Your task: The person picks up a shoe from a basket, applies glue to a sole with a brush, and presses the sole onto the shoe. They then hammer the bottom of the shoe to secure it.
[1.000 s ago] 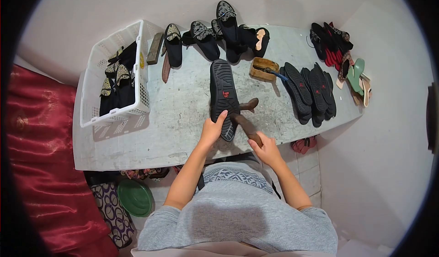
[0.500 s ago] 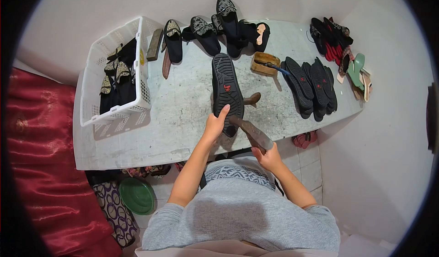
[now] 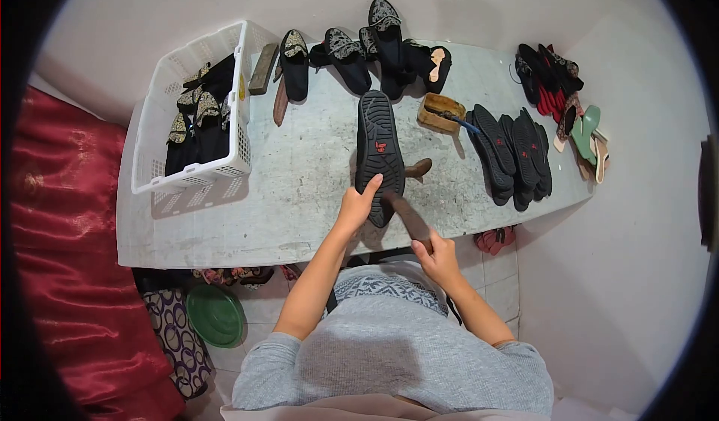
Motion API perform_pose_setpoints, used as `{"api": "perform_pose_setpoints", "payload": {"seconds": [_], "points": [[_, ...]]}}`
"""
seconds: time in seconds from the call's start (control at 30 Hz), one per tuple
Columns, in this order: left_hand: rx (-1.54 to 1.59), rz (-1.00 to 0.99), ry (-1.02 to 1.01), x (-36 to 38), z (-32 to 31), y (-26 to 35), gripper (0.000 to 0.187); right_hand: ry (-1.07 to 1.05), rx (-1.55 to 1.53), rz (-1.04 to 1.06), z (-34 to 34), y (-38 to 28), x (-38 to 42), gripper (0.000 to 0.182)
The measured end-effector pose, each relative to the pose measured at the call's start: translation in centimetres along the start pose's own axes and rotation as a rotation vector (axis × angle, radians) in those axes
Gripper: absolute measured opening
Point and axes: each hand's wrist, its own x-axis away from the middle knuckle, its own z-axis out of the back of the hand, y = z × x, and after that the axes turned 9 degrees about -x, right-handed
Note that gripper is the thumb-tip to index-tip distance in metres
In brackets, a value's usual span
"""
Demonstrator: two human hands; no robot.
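My left hand (image 3: 357,208) grips a black shoe (image 3: 378,125) near its lower end, thumb pressed on the sole. The ribbed sole with a red mark faces me and its upper is turned away. My right hand (image 3: 438,260) is closed around a long, flat, brown tool (image 3: 410,219) that looks like wood. The tool's far end meets the lower part of the sole. From behind the shoe pokes a brown knobbed piece (image 3: 419,169), its other end hidden.
Left on the table (image 3: 292,189) stands a white crate (image 3: 240,133) of patterned shoes. Black shoes (image 3: 350,62) line the back. A yellowish box (image 3: 440,114) holds a blue-handled brush (image 3: 466,124). Black soles (image 3: 490,151) are stacked at right, near a green shoe last (image 3: 586,127).
The brown tool has swung up against the sole, its broad face less visible. My right hand has shifted slightly left and down. The whole view has moved a little.
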Motion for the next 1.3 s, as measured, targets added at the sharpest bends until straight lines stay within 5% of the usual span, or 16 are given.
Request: {"api": "perform_pose_setpoints", "payload": {"seconds": [0.1,0.27,0.33,0.53,0.67,0.83,0.97,1.1,1.27,1.3], "points": [[0.085,0.022,-0.008,0.3,-0.1,-0.3,0.056,0.124,-0.051,0.257,-0.3,1.0,-0.7,0.027],[-0.201,0.123,-0.009,0.1,0.2,0.2,0.057,0.011,0.191,0.028,0.6,0.0,-3.7,0.027],[0.043,-0.022,0.075,0.4,-0.4,-0.1,0.063,0.06,0.082,0.211,0.7,-0.1,-4.0,0.027],[-0.05,0.029,0.022,0.2,0.0,-0.1,0.059,0.051,-0.007,0.157,0.0,-2.7,-7.2,0.023],[-0.008,0.026,0.043,0.3,-0.2,-0.2,0.058,0.178,-0.157,0.381,-0.7,-3.0,-9.2,0.025],[-0.017,-0.01,0.041,-0.1,-0.4,-0.7,0.059,0.033,-0.027,0.133,0.4,-5.1,-11.9,0.03],[-0.062,0.037,0.021,-0.1,-0.2,-0.5,0.061,0.186,-0.14,0.459,-0.8,-2.2,-14.3,0.035],[-0.058,0.052,-0.02,-0.7,-0.2,-0.8,0.063,0.01,0.055,0.148,-0.3,-3.8,-16.3,0.034],[-0.015,-0.019,0.113,-0.4,-0.7,-1.0,0.071,0.121,-0.244,0.227,-1.4,-4.2,-16.7,0.035],[-0.006,-0.007,0.095,-0.6,-0.8,-1.4,0.071,0.21,-0.187,0.373,-1.9,-3.5,-17.0,0.034]]}}
